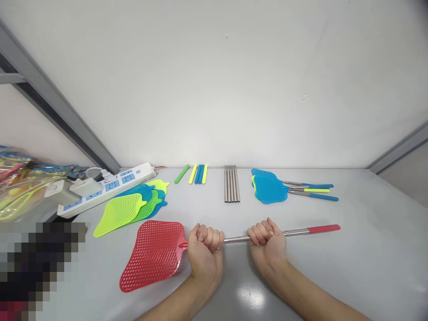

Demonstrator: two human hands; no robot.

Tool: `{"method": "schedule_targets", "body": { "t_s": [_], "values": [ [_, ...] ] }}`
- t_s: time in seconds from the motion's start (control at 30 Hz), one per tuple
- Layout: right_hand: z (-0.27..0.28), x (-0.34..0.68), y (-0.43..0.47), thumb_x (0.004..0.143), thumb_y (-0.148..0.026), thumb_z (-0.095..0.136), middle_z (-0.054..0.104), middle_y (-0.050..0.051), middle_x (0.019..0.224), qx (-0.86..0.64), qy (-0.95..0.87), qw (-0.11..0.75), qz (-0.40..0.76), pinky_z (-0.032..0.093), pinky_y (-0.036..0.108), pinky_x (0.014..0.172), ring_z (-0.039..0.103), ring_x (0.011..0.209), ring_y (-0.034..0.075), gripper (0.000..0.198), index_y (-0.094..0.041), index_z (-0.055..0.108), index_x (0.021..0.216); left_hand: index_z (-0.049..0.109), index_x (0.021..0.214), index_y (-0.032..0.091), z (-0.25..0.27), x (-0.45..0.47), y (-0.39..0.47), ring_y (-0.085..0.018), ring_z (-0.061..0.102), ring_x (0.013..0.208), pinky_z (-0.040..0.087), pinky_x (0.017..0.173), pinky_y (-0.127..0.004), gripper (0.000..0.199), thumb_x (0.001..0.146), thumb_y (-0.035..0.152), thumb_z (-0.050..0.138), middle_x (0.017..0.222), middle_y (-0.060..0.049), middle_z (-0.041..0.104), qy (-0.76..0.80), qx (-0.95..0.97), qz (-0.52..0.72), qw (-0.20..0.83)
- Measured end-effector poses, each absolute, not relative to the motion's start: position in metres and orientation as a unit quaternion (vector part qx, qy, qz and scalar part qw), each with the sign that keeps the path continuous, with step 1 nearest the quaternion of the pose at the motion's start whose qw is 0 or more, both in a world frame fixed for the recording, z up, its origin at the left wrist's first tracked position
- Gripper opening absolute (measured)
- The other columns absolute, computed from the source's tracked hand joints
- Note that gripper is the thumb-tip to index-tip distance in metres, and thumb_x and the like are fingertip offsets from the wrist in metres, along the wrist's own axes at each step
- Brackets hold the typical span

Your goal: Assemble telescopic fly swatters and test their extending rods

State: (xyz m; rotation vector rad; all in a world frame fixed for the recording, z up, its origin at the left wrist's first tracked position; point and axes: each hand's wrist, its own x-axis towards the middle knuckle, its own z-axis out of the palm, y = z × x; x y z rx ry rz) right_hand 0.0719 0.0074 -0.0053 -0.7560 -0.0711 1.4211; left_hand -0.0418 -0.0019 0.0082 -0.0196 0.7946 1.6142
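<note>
A red fly swatter (154,252) with a telescopic metal shaft and a red grip lies crosswise in front of me, its perforated head to the left. My left hand (205,254) is closed round the shaft just beside the head. Farther right, my right hand (269,245) has its fingers wrapped round the same shaft, short of the red grip (323,228). A stretch of bare metal shows between the two fists. Behind my left hand lie loose swatter heads (122,211) in yellow, green and blue.
Coloured grip sleeves (182,174) and a row of metal rods (232,185) lie near the wall. Several swatters with blue heads (270,188) are stacked at the right. A power strip (112,187) with plugged-in adapters and plastic-bagged items (23,183) stand at the left.
</note>
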Motion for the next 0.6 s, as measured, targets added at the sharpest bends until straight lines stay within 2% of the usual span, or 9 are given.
{"method": "schedule_targets", "body": {
  "t_s": [0.3, 0.6],
  "values": [
    [0.000, 0.080, 0.016, 0.076, -0.014, 0.030, 0.009, -0.007, 0.041, -0.296, 0.036, 0.663, 0.687, 0.020, 0.023, 0.038, 0.012, 0.036, 0.007, 0.034, -0.018, 0.006, 0.052, 0.020, 0.043, 0.018, 0.021, -0.049, 0.005, -0.006, 0.018, 0.033, 0.026, 0.039, -0.022, 0.040, 0.074, 0.027, 0.044, 0.035, 0.008, 0.018, 0.338, 0.043, 0.668, 0.661],
    [0.001, 0.082, 0.020, 0.074, -0.015, 0.037, 0.015, -0.008, 0.040, -0.262, 0.110, 0.665, 0.691, 0.021, 0.021, 0.038, 0.016, 0.034, 0.006, 0.034, -0.019, 0.011, 0.052, 0.031, 0.036, 0.017, 0.021, -0.052, 0.008, -0.009, 0.036, 0.041, 0.036, 0.049, -0.024, 0.037, 0.069, 0.020, 0.045, 0.038, 0.004, 0.030, 0.338, 0.049, 0.653, 0.676]
  ]
}}
